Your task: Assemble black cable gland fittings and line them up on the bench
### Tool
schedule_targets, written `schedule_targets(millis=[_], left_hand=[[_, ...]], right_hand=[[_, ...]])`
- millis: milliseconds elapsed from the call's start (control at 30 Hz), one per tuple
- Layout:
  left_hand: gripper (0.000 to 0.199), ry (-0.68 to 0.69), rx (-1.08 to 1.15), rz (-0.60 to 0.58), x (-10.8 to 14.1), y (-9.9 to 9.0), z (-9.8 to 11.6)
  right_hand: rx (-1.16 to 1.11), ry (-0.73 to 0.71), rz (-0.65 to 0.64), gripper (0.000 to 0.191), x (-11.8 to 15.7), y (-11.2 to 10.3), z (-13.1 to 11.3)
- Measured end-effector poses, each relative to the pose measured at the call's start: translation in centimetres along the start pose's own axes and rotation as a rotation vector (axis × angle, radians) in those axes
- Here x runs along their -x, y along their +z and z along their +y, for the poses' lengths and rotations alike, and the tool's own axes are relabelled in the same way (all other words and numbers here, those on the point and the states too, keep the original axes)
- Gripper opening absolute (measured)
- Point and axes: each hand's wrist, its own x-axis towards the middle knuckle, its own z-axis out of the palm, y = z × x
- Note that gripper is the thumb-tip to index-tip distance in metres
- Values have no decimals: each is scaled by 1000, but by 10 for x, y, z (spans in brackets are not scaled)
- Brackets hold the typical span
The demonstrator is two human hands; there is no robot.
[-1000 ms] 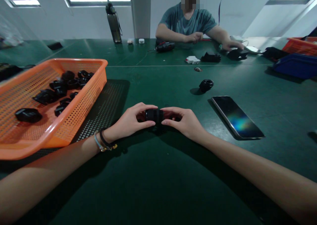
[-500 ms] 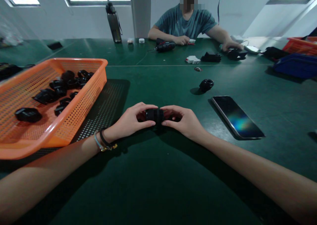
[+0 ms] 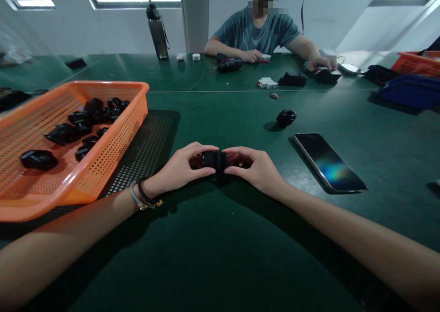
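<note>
Between my hands, just above or on the green table, is a black cylindrical plastic fitting (image 3: 214,160) lying sideways. My left hand (image 3: 187,163) pinches its left end between thumb and fingers. The right end is gripped the same way by my right hand (image 3: 252,165). Parts of the fitting are covered by my fingertips. A similar black fitting (image 3: 286,117) lies on the table beyond my right hand. To the left, an orange perforated basket (image 3: 123,140) holds several more black fittings (image 3: 82,119).
A smartphone (image 3: 330,163) lies right of my right hand. Across the green table (image 3: 220,248) sits a person (image 3: 256,32) with a hand on black parts. A power drill (image 3: 229,64), a water bottle (image 3: 158,32) and a blue bin (image 3: 410,91) stand farther off.
My hands and the fitting stay almost in place. Across the table, the co-worker's hand at the right has shifted slightly over the black parts.
</note>
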Motion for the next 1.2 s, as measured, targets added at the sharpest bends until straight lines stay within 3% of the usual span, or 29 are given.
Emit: schedule_targets(millis=[1200], left_hand=[[42,-13,-6,-1,0,0,1]], right_hand=[[72,38,2,33,0,0,-3]])
